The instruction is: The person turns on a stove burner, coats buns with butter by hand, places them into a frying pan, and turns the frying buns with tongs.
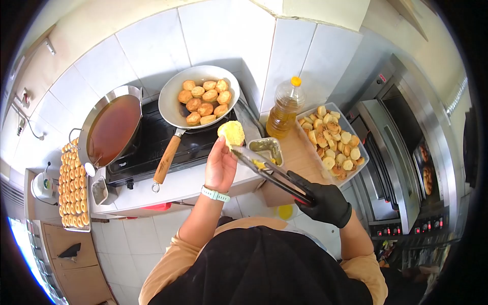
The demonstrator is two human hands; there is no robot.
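My left hand, bare with a pale green watch on the wrist, pinches a round piece of bread whose upward face is bright yellow. In a black glove, my right hand grips black-handled metal tongs. Their tips reach the lower edge of the bread; whether they touch it I cannot tell. Just right of the bread stands a metal tin with some yellow stuff inside. Behind my left hand, a frying pan with a wooden handle holds several browned bread rounds.
A wide pan of reddish-brown liquid sits left on the black stove. Rows of pastries fill a tray at far left. An oil bottle and a plastic tub of bread pieces stand right, near an oven with its door open.
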